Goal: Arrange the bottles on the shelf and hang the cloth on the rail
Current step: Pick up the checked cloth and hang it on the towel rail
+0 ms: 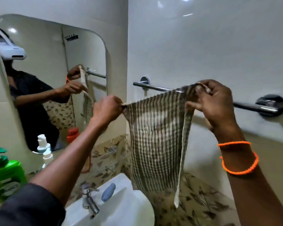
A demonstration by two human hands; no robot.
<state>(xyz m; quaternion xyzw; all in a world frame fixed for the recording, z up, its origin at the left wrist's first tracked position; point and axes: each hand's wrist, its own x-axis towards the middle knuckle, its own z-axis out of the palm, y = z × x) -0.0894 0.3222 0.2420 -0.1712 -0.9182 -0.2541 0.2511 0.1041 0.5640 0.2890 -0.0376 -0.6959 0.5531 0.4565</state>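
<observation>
You are reaching both arms up and forward, elbows below the hands. Your left hand (107, 108) is curling into a tight grip, thumb and fingers pinching the left top corner of the striped cloth (155, 141). Your right hand (214, 101) is raised slightly higher, fingers bunching the cloth's right top corner at the chrome rail (155, 87). Your left forearm is showing bare below a dark sleeve (28, 207); your right wrist is wearing orange bead bracelets (240, 165).

Can't see rail (155, 87) middle, cloth (155, 136) and my right hand (216, 101) cover it. Green bottle (5, 173) at 8 o'clock cut off by edge. Right bracket (271, 104) blurred.
</observation>
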